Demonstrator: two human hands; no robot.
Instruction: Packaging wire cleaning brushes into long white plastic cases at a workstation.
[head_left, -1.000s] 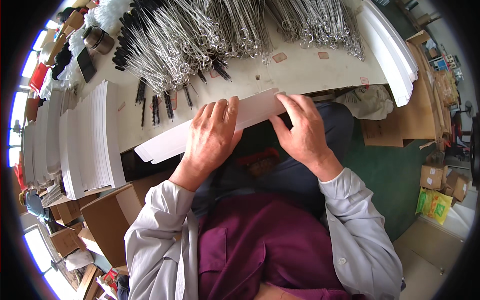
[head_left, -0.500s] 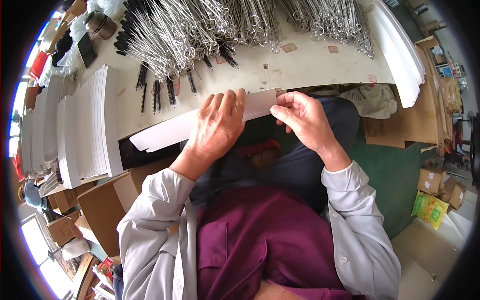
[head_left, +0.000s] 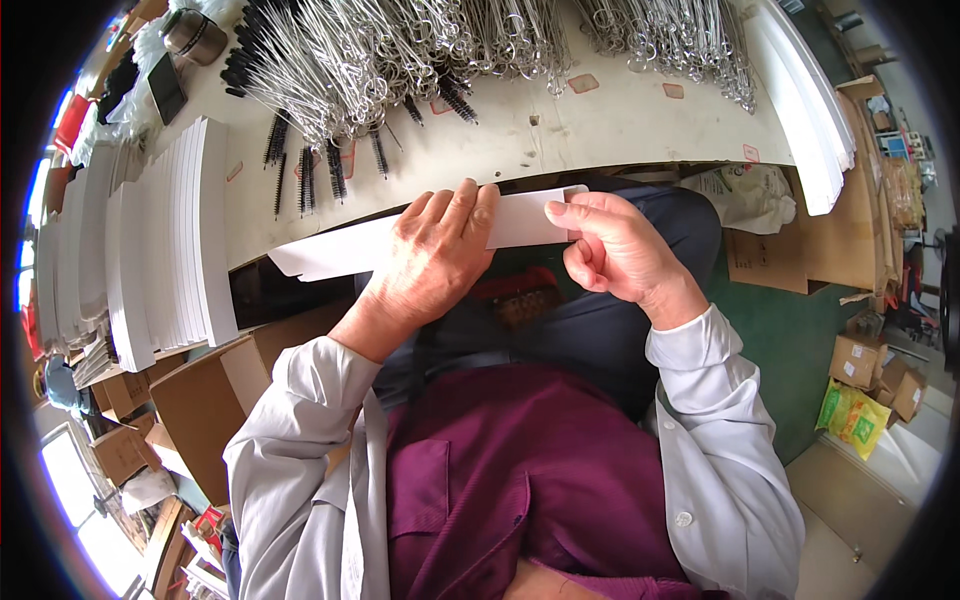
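Note:
A long, narrow white cardboard box [head_left: 525,219] lies slantwise along the front edge of the table, over my lap. My left hand [head_left: 435,245] is wrapped round its middle, fingers across the top. At the box's right end, my right hand [head_left: 622,245] pinches the end flap between thumb and bent forefinger. The open left end of the box sticks out past my left hand. Just beyond it on the table lie several wire brushes [head_left: 335,175] with black bristles, and a big heap of them with looped wire handles [head_left: 400,70].
White folded boxes [head_left: 180,240] stand in a row at the left, and more white boxes [head_left: 800,110] lie at the right end of the table. A metal flask [head_left: 195,38] and a phone [head_left: 166,88] are at the back left. Cardboard cartons [head_left: 205,410] stand below.
The box's right end has shifted a little to the right, and its end flap now shows bent. My right hand has turned, its fingers curling in at that end.

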